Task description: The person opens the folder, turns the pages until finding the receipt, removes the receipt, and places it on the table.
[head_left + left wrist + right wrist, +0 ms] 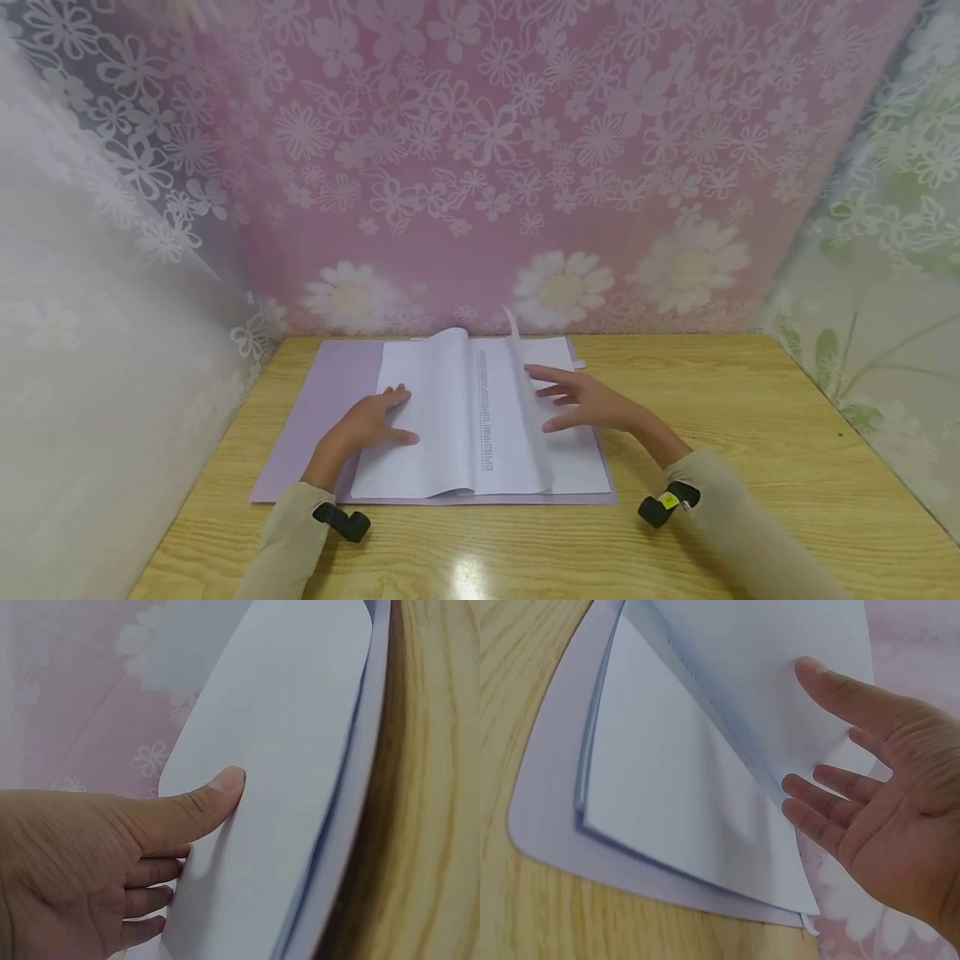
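A lilac folder [341, 392] lies spread on the table with white sheets in it. On its left-hand pages [435, 417] rests my left hand [371, 421], thumb and fingers apart; the left wrist view shows the thumb [225, 780] lying on the paper. One sheet [525, 417] stands partly raised between the two sides, its top corner curling up. My right hand [588, 400] is at this raised sheet, over the right-hand pages [588, 467], fingers loosely extended. In the right wrist view the thumb [810, 669] is against the sheet; whether the other fingertips touch it I cannot tell.
The folder lies on a wood-grain table [712, 392]. A pink flowered backdrop [480, 208] rises at the table's back edge, with pale panels at both sides. A small tab [579, 364] sticks out at the folder's right edge. Each wrist carries a black camera.
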The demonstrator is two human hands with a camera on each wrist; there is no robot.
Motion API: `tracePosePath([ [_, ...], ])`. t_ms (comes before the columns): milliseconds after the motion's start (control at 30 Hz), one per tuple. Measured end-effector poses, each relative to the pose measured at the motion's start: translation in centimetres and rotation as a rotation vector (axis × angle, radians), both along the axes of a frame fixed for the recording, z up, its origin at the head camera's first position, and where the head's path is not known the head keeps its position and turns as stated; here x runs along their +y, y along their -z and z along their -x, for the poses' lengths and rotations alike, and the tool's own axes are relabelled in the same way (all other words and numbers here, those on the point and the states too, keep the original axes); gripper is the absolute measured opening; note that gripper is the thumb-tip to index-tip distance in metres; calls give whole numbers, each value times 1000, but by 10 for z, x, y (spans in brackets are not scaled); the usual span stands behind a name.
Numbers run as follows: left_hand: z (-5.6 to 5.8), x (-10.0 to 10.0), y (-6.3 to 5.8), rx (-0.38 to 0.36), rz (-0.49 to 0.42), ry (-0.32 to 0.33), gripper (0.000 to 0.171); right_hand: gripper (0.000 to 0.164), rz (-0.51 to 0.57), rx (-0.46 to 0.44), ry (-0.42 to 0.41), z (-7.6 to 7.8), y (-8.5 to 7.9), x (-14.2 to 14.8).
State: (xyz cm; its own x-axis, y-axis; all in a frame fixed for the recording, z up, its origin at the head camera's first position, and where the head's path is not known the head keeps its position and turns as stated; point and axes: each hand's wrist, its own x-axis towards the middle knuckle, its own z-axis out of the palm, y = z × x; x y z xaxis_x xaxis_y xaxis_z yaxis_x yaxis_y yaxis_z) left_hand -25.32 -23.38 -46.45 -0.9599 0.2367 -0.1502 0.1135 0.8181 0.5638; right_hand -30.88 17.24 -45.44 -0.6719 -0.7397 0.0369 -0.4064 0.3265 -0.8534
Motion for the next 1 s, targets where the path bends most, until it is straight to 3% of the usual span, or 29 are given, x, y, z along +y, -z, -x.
tracePosePath([
  [167, 1, -1, 1, -1, -5, 13, 89, 95, -41, 26, 2, -2, -3, -12],
  [733, 1, 0, 3, 5, 12, 9, 87, 84, -266, 242, 1, -7, -7, -46],
  [1000, 2, -3, 2, 7, 5, 15, 84, 79, -315, 280, -11, -8, -13, -54],
])
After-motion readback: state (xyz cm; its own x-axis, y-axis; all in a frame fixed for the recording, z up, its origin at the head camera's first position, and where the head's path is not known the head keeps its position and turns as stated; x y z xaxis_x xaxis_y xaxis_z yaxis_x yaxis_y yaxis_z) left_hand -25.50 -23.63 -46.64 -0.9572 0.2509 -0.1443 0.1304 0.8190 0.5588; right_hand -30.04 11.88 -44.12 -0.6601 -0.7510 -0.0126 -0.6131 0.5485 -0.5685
